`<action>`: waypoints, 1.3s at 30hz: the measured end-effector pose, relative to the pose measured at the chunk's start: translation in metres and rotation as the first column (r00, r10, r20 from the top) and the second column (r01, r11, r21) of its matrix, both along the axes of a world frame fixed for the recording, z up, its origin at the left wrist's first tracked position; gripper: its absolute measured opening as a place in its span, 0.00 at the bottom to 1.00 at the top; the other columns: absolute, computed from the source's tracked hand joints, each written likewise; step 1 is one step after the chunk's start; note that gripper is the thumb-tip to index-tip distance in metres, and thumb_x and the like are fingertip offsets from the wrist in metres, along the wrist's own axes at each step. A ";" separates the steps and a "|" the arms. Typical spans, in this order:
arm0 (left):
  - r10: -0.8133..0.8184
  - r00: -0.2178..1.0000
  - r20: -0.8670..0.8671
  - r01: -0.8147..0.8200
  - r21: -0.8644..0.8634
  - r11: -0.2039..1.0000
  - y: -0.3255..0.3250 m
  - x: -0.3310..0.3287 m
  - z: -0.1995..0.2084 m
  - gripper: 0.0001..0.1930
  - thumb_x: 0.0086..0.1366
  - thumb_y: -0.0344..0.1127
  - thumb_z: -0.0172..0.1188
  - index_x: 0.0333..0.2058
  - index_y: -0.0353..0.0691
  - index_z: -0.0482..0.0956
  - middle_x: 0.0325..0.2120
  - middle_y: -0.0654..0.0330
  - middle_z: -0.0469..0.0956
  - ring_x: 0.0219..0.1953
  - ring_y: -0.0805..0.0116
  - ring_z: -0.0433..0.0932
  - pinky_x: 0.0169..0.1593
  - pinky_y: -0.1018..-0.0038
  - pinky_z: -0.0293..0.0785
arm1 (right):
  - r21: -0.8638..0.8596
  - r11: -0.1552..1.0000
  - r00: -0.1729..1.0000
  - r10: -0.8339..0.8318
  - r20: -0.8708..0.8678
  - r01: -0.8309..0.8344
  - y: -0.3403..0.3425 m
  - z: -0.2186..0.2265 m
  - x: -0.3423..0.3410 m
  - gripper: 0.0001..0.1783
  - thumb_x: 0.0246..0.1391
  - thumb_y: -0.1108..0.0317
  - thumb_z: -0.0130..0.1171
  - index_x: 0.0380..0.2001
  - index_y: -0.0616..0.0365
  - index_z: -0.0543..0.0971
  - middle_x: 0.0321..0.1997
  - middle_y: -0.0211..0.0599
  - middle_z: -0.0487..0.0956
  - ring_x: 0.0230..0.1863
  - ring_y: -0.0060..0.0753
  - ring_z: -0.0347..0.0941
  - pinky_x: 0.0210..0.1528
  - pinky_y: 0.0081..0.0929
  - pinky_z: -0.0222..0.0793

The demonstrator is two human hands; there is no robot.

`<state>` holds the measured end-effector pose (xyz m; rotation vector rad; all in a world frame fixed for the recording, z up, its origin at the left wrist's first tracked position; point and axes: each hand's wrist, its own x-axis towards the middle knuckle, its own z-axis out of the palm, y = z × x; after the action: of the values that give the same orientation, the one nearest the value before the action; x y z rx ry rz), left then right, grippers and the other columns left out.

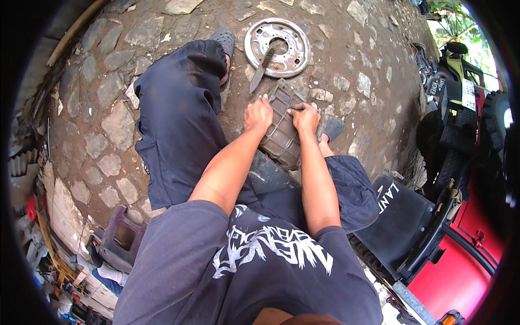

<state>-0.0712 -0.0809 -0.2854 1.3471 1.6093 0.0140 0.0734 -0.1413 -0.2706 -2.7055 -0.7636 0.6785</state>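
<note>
A ribbed, greyish-brown metal casing [280, 122] stands tilted between my legs, with dirt on its ribbed face. On its left edge, my left hand [258, 115] is closed, knuckles up. My right hand [305, 117] grips the opposite edge, the thumb pressed on the ribbed face. Beyond the casing a round, worn metal plate [252, 46] with a large centre hole lies on the ground. A wire brush [258, 79] rests across the plate, bristles over the hole and its handle end toward my left hand. The casing's underside is hidden.
Stone-studded dirt ground [119, 127] surrounds me. A dark flat panel [269, 174] lies under the casing's near end. To the right stands a red vehicle [455, 260] with a black mud flap [398, 214]. A dark plastic stool [122, 235] is at the lower left, near clutter.
</note>
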 end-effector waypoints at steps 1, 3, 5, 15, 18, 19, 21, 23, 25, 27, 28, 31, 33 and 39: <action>0.005 1.000 -0.004 -0.005 -0.004 1.000 0.001 -0.001 -0.001 0.29 0.79 0.54 0.41 0.51 0.35 0.84 0.48 0.36 0.82 0.55 0.36 0.80 0.62 0.49 0.74 | 0.027 1.000 1.000 -0.013 0.000 0.013 0.000 0.001 -0.003 0.13 0.43 0.65 0.82 0.34 0.49 0.91 0.36 0.50 0.88 0.45 0.50 0.84 0.56 0.41 0.75; 0.012 1.000 -0.010 -0.013 -0.005 1.000 0.002 -0.001 -0.001 0.29 0.79 0.54 0.41 0.51 0.36 0.84 0.48 0.36 0.82 0.55 0.36 0.80 0.62 0.49 0.74 | 0.081 0.996 0.999 -0.038 -0.001 0.038 -0.005 0.002 -0.012 0.12 0.42 0.65 0.82 0.34 0.50 0.91 0.36 0.51 0.88 0.46 0.51 0.84 0.56 0.41 0.75; 0.013 1.000 -0.019 -0.013 -0.006 1.000 0.001 -0.002 0.001 0.29 0.79 0.54 0.41 0.51 0.36 0.84 0.49 0.36 0.83 0.55 0.36 0.80 0.62 0.49 0.74 | 0.126 0.992 1.000 -0.012 0.020 0.010 -0.014 -0.004 -0.014 0.13 0.42 0.66 0.82 0.33 0.51 0.91 0.35 0.51 0.88 0.45 0.50 0.85 0.56 0.39 0.75; -0.010 1.000 -0.017 0.010 -0.017 1.000 0.004 0.000 0.000 0.29 0.79 0.54 0.40 0.52 0.36 0.84 0.48 0.37 0.83 0.55 0.37 0.80 0.62 0.50 0.74 | 0.174 0.983 0.994 0.036 0.103 -0.054 -0.026 -0.019 -0.004 0.15 0.40 0.64 0.82 0.35 0.50 0.92 0.36 0.45 0.89 0.42 0.43 0.86 0.54 0.36 0.76; 0.001 1.000 -0.017 -0.002 -0.023 1.000 0.002 -0.003 -0.003 0.29 0.79 0.54 0.40 0.52 0.36 0.83 0.48 0.37 0.83 0.54 0.37 0.80 0.62 0.50 0.74 | 0.069 0.997 0.997 -0.029 -0.068 0.033 -0.022 -0.004 -0.007 0.16 0.40 0.63 0.82 0.36 0.49 0.92 0.38 0.44 0.89 0.44 0.43 0.86 0.54 0.35 0.76; -0.002 1.000 -0.011 0.002 -0.020 1.000 0.003 -0.003 -0.002 0.29 0.79 0.54 0.40 0.52 0.36 0.83 0.48 0.37 0.83 0.54 0.37 0.80 0.62 0.49 0.74 | 0.070 0.997 0.998 -0.029 -0.056 0.033 -0.022 -0.001 -0.007 0.16 0.40 0.63 0.82 0.36 0.49 0.92 0.38 0.44 0.89 0.43 0.43 0.86 0.54 0.35 0.76; -0.003 1.000 -0.007 0.002 -0.015 1.000 -0.001 -0.002 -0.002 0.29 0.79 0.53 0.40 0.52 0.36 0.83 0.48 0.37 0.83 0.54 0.36 0.80 0.62 0.49 0.73 | 0.060 0.996 0.997 -0.069 -0.025 0.070 -0.016 -0.004 -0.006 0.15 0.41 0.62 0.82 0.36 0.48 0.92 0.35 0.43 0.89 0.42 0.42 0.86 0.53 0.35 0.76; 0.014 1.000 -0.010 -0.014 0.004 1.000 0.001 -0.001 -0.003 0.29 0.79 0.53 0.40 0.51 0.36 0.83 0.48 0.37 0.83 0.54 0.36 0.80 0.62 0.49 0.73 | 0.088 0.993 0.997 -0.076 -0.015 0.077 -0.007 -0.007 -0.007 0.15 0.41 0.62 0.82 0.35 0.48 0.92 0.35 0.42 0.89 0.42 0.42 0.86 0.53 0.35 0.76; 0.016 1.000 -0.020 -0.016 0.001 1.000 0.000 0.000 -0.002 0.28 0.79 0.53 0.40 0.51 0.36 0.84 0.47 0.37 0.83 0.54 0.36 0.80 0.61 0.49 0.73 | 0.101 0.992 0.997 -0.075 -0.024 0.077 -0.018 -0.008 -0.009 0.15 0.42 0.62 0.82 0.36 0.48 0.92 0.35 0.44 0.89 0.43 0.42 0.86 0.53 0.35 0.76; 0.023 1.000 -0.017 -0.022 0.013 1.000 0.002 0.000 -0.004 0.28 0.79 0.53 0.40 0.51 0.36 0.84 0.47 0.37 0.83 0.54 0.36 0.80 0.61 0.49 0.73 | 0.095 0.992 0.994 -0.072 -0.077 0.080 -0.027 -0.010 -0.005 0.16 0.42 0.62 0.82 0.37 0.48 0.92 0.35 0.44 0.89 0.43 0.42 0.86 0.54 0.35 0.76; 0.021 1.000 -0.009 -0.020 0.019 1.000 0.003 -0.001 -0.005 0.28 0.79 0.53 0.40 0.51 0.36 0.84 0.47 0.37 0.83 0.54 0.36 0.80 0.61 0.49 0.73 | 0.078 0.996 0.997 -0.049 -0.055 0.053 -0.028 -0.005 -0.008 0.16 0.42 0.61 0.82 0.38 0.47 0.92 0.36 0.45 0.89 0.44 0.42 0.86 0.54 0.35 0.76; 0.005 1.000 -0.018 -0.005 -0.002 1.000 0.001 0.001 -0.002 0.29 0.79 0.53 0.39 0.51 0.36 0.84 0.48 0.38 0.83 0.54 0.36 0.80 0.61 0.49 0.74 | -0.011 1.000 1.000 -0.007 0.001 0.007 -0.020 -0.005 0.000 0.19 0.42 0.56 0.82 0.40 0.44 0.92 0.40 0.43 0.89 0.44 0.39 0.86 0.53 0.33 0.78; 0.005 1.000 -0.031 -0.005 -0.019 1.000 0.001 0.001 0.000 0.29 0.79 0.53 0.39 0.51 0.36 0.83 0.48 0.38 0.83 0.54 0.36 0.80 0.61 0.48 0.74 | 0.015 0.998 0.998 -0.063 0.015 0.062 -0.015 -0.007 -0.006 0.18 0.42 0.58 0.82 0.40 0.46 0.92 0.40 0.43 0.89 0.43 0.40 0.86 0.52 0.33 0.78; 0.005 1.000 -0.027 -0.005 0.000 1.000 0.006 0.001 -0.003 0.29 0.79 0.53 0.40 0.50 0.36 0.84 0.48 0.36 0.82 0.54 0.36 0.80 0.61 0.49 0.74 | 0.051 0.999 0.999 0.019 -0.036 -0.017 -0.031 -0.004 -0.003 0.18 0.42 0.57 0.82 0.39 0.45 0.92 0.40 0.43 0.89 0.44 0.41 0.86 0.53 0.35 0.77</action>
<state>-0.0706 -0.0744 -0.2888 1.3482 1.6354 -0.0019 0.0702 -0.1720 -0.2751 -2.6359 -0.7867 0.7012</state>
